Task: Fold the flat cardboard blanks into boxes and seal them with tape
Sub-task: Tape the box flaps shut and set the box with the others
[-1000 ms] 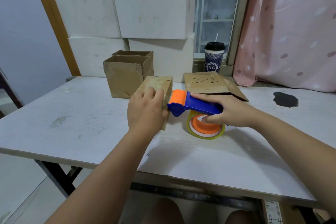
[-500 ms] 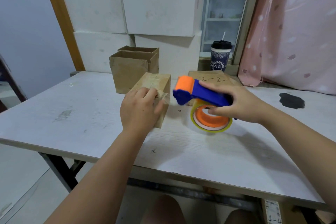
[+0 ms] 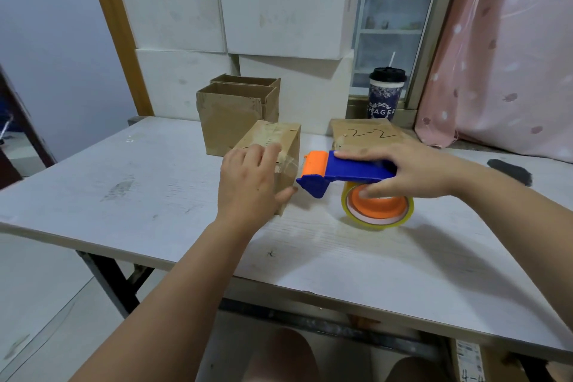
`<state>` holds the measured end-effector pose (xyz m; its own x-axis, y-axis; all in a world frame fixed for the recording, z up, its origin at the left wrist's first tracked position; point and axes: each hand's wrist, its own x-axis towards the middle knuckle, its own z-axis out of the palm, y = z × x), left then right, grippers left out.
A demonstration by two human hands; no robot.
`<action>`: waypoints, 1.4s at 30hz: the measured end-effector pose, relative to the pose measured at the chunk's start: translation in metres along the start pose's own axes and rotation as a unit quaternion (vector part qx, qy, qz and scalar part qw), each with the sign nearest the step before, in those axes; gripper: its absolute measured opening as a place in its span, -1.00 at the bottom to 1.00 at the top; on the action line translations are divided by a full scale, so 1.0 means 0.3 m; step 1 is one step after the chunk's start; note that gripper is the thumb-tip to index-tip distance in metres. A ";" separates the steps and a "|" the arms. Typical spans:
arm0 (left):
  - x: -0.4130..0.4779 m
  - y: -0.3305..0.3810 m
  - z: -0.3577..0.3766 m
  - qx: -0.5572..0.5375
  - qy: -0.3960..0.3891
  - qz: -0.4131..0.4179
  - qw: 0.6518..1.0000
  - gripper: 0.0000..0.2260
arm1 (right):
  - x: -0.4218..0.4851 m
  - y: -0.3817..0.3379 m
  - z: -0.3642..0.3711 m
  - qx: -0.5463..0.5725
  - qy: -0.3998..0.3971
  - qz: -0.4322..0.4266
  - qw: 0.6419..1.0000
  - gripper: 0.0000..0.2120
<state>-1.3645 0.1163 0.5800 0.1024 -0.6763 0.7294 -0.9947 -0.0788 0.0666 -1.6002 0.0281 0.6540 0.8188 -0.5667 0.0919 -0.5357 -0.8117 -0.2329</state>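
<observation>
From the head camera I look down at a wide white wooden table (image 3: 155, 195) with scuffs and small dark marks. A small brown cardboard box (image 3: 276, 136) sits near the middle of it, with shiny clear tape across its top and down its right side. The left hand (image 3: 248, 183) grasps this box, with the fingers lying over the top and the thumb pressed on the near side.

The right hand (image 3: 412, 170) is wrapped around the handle of a blue and orange plastic tape gun (image 3: 356, 169). The fingers lie along the top and the thumb is tucked under it. The orange front end is just beside the right side of the box. The round roll of clear tape (image 3: 378, 211) hangs under the handle, low over the table, and I cannot tell if it touches.

Behind the small box stand two open brown cardboard boxes (image 3: 229, 121), one just behind the other. To their right lies a flat brown cardboard blank (image 3: 366, 133) with pen marks on it. A dark patch (image 3: 508, 167) sits on the table at the far right.

Big white blocks (image 3: 279, 0) are stacked against the back wall. A paper cup with a black lid and a straw (image 3: 386, 96) stands on the window sill. A pink spotted curtain (image 3: 511, 56) hangs at the right, and a pale blue wall (image 3: 46, 25) is at the left.
</observation>
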 end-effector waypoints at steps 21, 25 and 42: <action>0.005 0.056 0.022 -0.032 0.006 -0.037 0.999 -0.67 | 0.249 -0.273 -0.184 -0.163 -0.175 0.097 0.966 -0.56; 0.001 0.048 0.019 -0.060 0.007 -0.036 0.998 -0.62 | 0.292 -0.302 -0.196 -0.183 -0.204 0.135 0.952 -0.55; 0.012 0.004 0.004 -0.097 -0.025 0.012 0.995 -0.63 | 0.316 -0.114 -0.176 0.114 -0.263 0.234 0.929 -0.54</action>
<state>-1.3655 0.1128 0.5818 0.0744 -0.7123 0.6979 -0.9799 0.0778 0.1839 -1.5152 -0.0055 0.7219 0.5262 -0.6536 -0.5440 -0.8503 -0.4080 -0.3324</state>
